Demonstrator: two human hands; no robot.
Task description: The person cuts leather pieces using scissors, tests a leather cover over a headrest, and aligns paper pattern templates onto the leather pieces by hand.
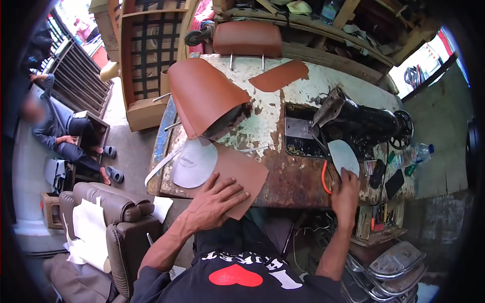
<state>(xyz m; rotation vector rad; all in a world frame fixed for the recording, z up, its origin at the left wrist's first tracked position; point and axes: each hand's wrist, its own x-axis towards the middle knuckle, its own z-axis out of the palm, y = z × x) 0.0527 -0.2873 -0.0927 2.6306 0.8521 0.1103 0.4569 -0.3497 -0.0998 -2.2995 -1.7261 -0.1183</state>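
My left hand (217, 203) lies flat with fingers spread on a tan piece of leather (247, 169), its underside apparently facing up. A white rounded template (194, 164) with faint marks rests over the leather's left part, just beyond my fingertips. My right hand (345, 197) pinches the lower end of a second white oval piece (343, 154). Next to it, scissors with an orange handle (324, 177) lie on the table, partly hidden by the hand. Behind my left hand stands a brown leather headrest cover (204, 96) with metal rods at its left side.
A black sewing machine (364, 118) stands on the worn table (273, 121). Behind are a brown headrest (247, 39) and a brown leather offcut (280, 76). A plastic bottle (422, 151) lies at right. A person (60, 126) sits at far left, beyond a brown padded seat (111, 202).
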